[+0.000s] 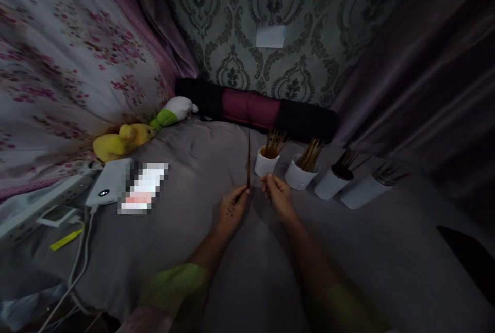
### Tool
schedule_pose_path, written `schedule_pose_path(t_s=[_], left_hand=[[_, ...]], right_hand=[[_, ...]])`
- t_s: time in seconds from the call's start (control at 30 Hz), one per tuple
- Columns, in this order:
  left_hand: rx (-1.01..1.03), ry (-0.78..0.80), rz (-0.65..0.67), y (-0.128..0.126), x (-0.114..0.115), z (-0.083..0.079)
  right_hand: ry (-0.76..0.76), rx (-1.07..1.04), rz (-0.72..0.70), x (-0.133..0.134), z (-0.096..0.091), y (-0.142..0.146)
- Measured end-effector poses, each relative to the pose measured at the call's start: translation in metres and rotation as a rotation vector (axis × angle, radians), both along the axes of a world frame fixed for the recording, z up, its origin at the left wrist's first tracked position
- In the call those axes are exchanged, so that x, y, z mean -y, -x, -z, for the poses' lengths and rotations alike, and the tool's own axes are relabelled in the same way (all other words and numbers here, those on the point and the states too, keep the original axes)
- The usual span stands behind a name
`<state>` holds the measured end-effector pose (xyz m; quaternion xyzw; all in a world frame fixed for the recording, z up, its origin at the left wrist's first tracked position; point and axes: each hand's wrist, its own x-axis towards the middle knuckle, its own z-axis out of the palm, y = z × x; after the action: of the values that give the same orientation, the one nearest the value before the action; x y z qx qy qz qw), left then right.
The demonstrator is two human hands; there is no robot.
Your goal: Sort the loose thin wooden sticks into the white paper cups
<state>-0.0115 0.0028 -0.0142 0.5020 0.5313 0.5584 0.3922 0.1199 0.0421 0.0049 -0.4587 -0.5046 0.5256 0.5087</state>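
My left hand (234,206) pinches a thin, dark brown stick (249,163), which points upward and away from me. To its right, my right hand (277,194) has its fingers curled together, and what they hold, if anything, is too small and dark to make out. Just beyond those fingers stands a white cup (266,166) with several thin brown sticks in it. Further right come a second white cup (301,178) of lighter sticks, a taller white container (328,184) with dark sticks, and another tilted white container (361,194) with thin sticks.
Everything rests on a grey cloth surface (193,168). A black and maroon bolster (251,106) lies along the wall. On the left are a yellow plush toy (124,142), a white power bank (110,183), a blurred-out rectangle, a power strip (46,204) and cables (87,250).
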Motion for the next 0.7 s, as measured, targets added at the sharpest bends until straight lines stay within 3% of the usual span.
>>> schedule_pose_path(t_s=[0.33,0.7], left_hand=[[-0.353,-0.175,0.057,0.0,0.005,0.003],[-0.443,-0.222,0.136,-0.002,0.01,-0.009]], right_hand=[[-0.008,-0.023,-0.033,0.002,-0.01,-0.001],[-0.015,-0.029,-0.026,0.0,-0.011,-0.003]])
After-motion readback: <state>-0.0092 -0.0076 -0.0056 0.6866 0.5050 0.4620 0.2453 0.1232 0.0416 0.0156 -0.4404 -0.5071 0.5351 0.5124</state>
